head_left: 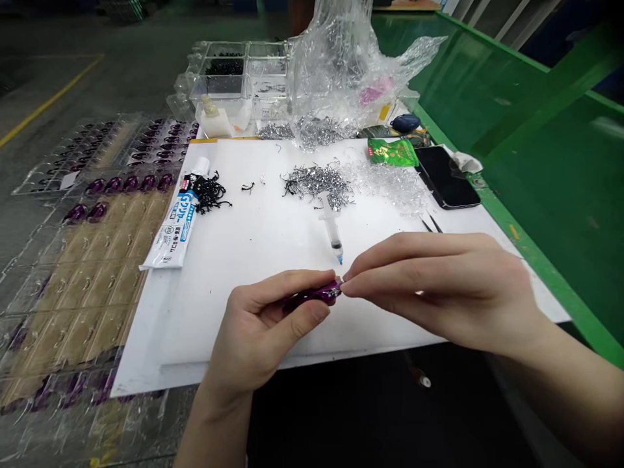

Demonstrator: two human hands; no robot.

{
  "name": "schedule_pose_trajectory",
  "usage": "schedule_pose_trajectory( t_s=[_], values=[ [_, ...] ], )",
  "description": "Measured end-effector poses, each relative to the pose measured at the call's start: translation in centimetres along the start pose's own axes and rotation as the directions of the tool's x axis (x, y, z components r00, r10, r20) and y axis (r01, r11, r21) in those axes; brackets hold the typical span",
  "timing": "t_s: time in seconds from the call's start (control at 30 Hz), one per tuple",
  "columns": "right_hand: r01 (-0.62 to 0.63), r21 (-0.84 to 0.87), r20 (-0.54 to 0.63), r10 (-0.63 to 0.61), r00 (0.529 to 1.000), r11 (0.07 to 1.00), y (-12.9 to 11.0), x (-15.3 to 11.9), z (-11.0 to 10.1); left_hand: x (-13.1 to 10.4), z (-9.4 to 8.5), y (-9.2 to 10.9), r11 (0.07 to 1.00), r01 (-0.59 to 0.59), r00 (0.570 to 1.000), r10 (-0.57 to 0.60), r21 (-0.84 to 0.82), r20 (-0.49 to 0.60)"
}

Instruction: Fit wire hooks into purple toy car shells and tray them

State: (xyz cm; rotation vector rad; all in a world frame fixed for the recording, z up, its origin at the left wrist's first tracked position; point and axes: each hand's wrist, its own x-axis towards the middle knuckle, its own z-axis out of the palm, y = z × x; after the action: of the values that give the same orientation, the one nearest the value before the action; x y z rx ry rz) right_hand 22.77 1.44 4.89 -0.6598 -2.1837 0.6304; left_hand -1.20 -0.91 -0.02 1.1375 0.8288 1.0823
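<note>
My left hand grips a small glossy purple piece between thumb and fingers, just above the front of the white board. Silvery marks show near its right end. At that end, the fingertips of my right hand are pinched together; whatever they hold is too small to make out. Beyond the hands lies a syringe with a blue tip pointing toward me. Behind it is a heap of silvery-black small parts, beside a spread of clear bits.
A white-and-blue glue tube and black stringy parts lie at the left. Tweezers, a phone and a green packet are at the right. Clear trays with purple pieces stand left of the table.
</note>
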Motion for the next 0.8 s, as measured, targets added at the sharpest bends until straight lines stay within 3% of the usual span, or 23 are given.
schedule_pose_trajectory(
  t_s=[0.2,0.53,0.63,0.8],
  values=[
    [0.018,-0.023,-0.072,-0.02,0.997,1.0,0.0,-0.1,0.5,0.0,0.2,0.1,0.999,-0.031,1.0,0.031,0.014,-0.002],
    [-0.057,-0.05,0.006,0.058,0.998,0.997,-0.2,-0.3,0.4,-0.1,0.5,0.2,0.996,-0.058,0.997,0.06,0.066,-0.039],
    [-0.158,0.024,-0.051,0.159,0.986,0.987,-0.3,-0.4,0.8,-0.1,0.6,0.2,0.994,-0.085,0.994,0.088,0.066,-0.058],
    [-0.282,0.287,-0.135,0.331,0.934,0.915,-0.6,-0.5,2.1,-0.3,0.6,0.0,0.993,-0.113,0.992,0.115,0.03,-0.047]
  ],
)
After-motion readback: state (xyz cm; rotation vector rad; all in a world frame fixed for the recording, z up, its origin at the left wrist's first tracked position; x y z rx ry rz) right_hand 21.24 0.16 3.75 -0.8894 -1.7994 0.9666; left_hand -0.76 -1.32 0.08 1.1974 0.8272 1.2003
